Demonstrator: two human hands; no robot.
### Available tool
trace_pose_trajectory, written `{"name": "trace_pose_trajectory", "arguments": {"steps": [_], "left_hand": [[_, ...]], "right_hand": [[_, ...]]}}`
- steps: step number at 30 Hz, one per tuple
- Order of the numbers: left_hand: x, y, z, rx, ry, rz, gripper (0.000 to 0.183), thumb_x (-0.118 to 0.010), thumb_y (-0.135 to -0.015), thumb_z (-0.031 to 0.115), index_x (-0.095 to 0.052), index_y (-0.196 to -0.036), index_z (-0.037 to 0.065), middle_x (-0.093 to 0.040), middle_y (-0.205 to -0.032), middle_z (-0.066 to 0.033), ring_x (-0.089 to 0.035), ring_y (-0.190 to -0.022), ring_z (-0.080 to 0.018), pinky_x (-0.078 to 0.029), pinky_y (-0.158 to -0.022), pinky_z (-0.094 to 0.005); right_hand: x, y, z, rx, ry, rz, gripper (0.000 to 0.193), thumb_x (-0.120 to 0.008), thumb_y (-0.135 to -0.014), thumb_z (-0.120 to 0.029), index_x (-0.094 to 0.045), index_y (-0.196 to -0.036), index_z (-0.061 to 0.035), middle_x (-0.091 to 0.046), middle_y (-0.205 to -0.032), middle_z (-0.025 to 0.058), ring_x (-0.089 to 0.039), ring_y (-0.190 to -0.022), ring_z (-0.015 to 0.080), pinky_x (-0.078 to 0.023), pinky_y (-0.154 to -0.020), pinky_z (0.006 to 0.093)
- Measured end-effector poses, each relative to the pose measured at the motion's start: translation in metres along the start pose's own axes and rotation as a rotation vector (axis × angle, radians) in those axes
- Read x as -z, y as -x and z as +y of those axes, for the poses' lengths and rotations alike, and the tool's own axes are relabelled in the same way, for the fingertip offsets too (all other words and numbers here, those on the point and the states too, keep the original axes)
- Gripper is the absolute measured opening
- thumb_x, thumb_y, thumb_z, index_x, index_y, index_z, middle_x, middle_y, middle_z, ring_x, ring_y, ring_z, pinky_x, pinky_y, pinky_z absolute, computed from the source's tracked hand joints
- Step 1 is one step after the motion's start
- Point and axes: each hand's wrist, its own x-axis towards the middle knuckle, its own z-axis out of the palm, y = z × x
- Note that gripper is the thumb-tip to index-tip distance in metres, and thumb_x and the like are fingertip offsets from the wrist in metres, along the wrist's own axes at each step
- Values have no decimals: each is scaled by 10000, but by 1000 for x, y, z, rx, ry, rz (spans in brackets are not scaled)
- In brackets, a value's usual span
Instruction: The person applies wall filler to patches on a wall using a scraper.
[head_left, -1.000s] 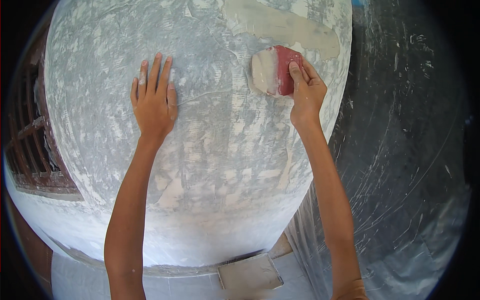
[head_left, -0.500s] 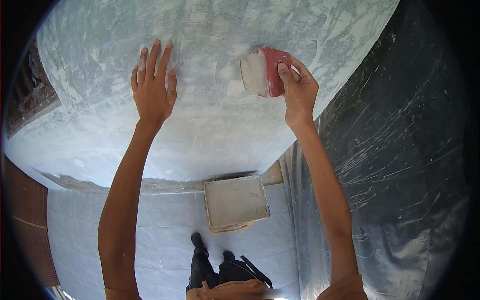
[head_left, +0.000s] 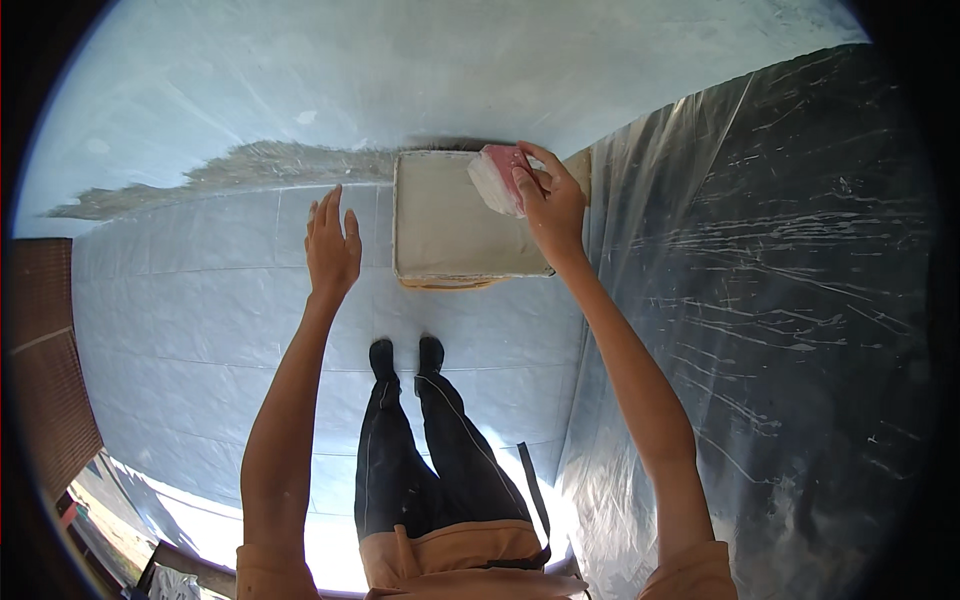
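Note:
My right hand [head_left: 556, 212] grips a red putty scraper [head_left: 506, 160] between the thumb and fingers. Pale wet putty coats the scraper's working edge. Beneath it stands a square tub [head_left: 397, 225] of smooth cream-coloured putty, and the scraper is over the tub's right part. Whether it touches the putty, I cannot tell. My left hand [head_left: 332, 248] is held in the air to the left of the tub, with nothing in it and its fingers stretched out.
A pale plastered wall [head_left: 350, 70] rises ahead, rough and grey along its base. Dark plastic sheeting [head_left: 780, 300] streaked with white splashes hangs at the right. Grey-blue tiles [head_left: 200, 270] cover the floor under my feet. A brown ribbed panel [head_left: 45, 350] stands at the far left.
My right hand has brought the scraper from the wall down to the tub. My left hand has come off the wall. The view has tipped down, showing more of my legs and the floor.

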Motion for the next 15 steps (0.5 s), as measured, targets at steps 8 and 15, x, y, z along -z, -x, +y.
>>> {"name": "trace_pose_trajectory", "arguments": {"steps": [8, 15], "left_hand": [[-91, 87, -60, 162, 347, -234, 437, -440, -1014, 245, -455, -1390, 22, -616, -1209, -276, -571, -1148, -431, -426, -998, -460], [-135, 117, -82, 413, 624, -382, 450, -452, -1022, 312, -508, -1383, 49, -700, -1116, -186, -650, -1079, -314, -469, -943, -387]], "right_hand": [[-71, 62, 110, 9, 236, -180, 263, -587, -904, 10, -639, -1161, -17, -711, -1050, 162, -703, -986, 239, -517, -873, 305], [-111, 81, 146, 161, 400, -314, 240, -572, -885, 21, -651, -1100, -52, -702, -943, 169, -684, -849, 339, -525, -745, 389]]}}
